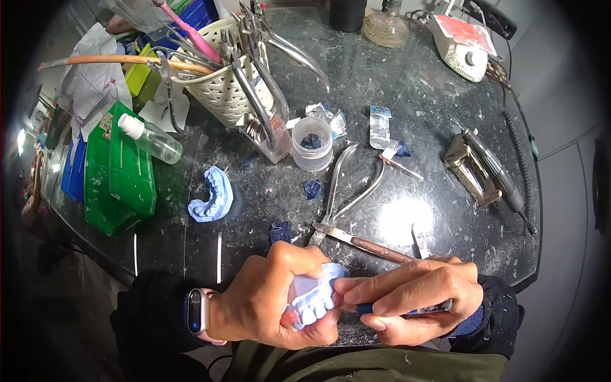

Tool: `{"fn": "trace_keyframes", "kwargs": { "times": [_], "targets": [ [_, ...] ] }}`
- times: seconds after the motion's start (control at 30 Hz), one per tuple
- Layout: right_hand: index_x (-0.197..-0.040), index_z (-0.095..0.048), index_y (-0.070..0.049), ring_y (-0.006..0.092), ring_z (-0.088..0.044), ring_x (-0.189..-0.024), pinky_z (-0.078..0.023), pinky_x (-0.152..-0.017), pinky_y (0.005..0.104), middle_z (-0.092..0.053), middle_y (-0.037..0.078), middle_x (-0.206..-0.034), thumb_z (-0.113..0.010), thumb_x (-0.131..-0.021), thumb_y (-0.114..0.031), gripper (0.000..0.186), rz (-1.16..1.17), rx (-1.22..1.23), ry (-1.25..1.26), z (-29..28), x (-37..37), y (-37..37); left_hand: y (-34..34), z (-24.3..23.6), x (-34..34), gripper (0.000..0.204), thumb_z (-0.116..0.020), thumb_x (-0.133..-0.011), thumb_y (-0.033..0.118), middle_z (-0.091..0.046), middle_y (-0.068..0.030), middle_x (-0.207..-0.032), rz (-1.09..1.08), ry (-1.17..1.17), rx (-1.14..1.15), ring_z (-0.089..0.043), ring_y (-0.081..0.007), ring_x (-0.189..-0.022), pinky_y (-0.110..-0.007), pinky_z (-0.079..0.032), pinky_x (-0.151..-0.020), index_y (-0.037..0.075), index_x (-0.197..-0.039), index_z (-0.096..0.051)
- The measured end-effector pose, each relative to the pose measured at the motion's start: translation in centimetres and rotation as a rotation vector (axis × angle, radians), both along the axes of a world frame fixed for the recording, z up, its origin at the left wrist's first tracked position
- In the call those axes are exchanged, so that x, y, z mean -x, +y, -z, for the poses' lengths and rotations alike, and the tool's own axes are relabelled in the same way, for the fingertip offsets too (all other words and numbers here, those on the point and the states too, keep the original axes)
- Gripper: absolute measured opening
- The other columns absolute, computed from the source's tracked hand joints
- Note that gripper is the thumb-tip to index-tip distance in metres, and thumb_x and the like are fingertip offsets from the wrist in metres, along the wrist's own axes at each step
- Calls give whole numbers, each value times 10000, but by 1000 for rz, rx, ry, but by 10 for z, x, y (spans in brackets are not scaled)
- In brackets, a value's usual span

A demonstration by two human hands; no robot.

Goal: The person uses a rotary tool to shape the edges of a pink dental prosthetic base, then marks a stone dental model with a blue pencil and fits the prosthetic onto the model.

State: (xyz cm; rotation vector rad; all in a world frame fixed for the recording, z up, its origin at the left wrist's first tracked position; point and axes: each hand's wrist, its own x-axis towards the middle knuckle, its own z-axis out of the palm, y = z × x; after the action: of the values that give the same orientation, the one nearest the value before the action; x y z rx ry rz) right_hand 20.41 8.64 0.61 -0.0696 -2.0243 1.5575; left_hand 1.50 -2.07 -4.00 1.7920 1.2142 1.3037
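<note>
My left hand (258,299) is closed around a light blue dental cast (316,298), with its row of teeth facing my right hand. A pinkish patch shows at the cast's lower left end. My right hand (420,290) is closed on a slim dark tool with a blue section (429,309); its working end is hidden by the fingers. The right fingertips meet the cast's right side. Just beyond the hands lie a wooden-handled wax knife (379,249), metal pliers (356,191) with handles spread, and a small curved metal tip (418,239).
A second blue cast (213,196) lies left, near a green box (121,175) and a spray bottle (153,140). A white basket of pliers (219,95), a clear cup (312,153), dark blue wax pieces (280,232) and a handpiece (493,165) stand farther off.
</note>
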Motion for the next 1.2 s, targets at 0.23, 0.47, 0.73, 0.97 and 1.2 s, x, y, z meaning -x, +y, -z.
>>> {"fn": "trace_keyframes", "kwargs": {
  "times": [0.23,0.47,0.73,0.97,1.2],
  "targets": [
    [-940,-514,17,365,-655,-909,-529,-831,470,-642,273,-925,-677,-791,25,221,19,-10,-12,0,0,-1,1,-2,2,526,-732,-741,222,-604,-145,-846,20,65,-63,-641,-246,-577,-302,-512,-484,-4,-1041,-364],
    [-931,-513,31,401,-642,-914,-542,-815,478,-627,286,-929,-667,-786,49,212,11,64,25,1,-1,-2,5,-5,-4,462,-668,-781,133,-575,-140,-827,52,-128,-35,-615,-164,-605,-271,-478,-492,0,-1042,-311],
    [-928,-565,35,388,-625,-974,-551,-839,453,-598,225,-985,-671,-763,82,202,142,-21,71,3,0,-10,10,-16,-1,362,-533,-796,37,-466,-113,-826,150,-558,280,-424,-75,-682,-244,-374,-587,29,-1035,-262],
    [-960,-616,28,334,-648,-946,-559,-840,399,-616,189,-979,-697,-750,55,227,95,-182,-49,-6,0,-7,4,-14,-2,469,-608,-803,189,-541,-262,-815,35,-406,213,-582,-194,-735,-302,-489,-644,53,-1048,-231],
    [-997,-603,27,353,-643,-950,-559,-835,417,-617,195,-990,-682,-750,73,263,201,-93,-124,-12,2,-16,4,-12,-3,471,-610,-793,179,-499,-201,-804,18,-230,104,-539,-160,-694,-285,-475,-601,36,-1039,-235]
  ]
}}
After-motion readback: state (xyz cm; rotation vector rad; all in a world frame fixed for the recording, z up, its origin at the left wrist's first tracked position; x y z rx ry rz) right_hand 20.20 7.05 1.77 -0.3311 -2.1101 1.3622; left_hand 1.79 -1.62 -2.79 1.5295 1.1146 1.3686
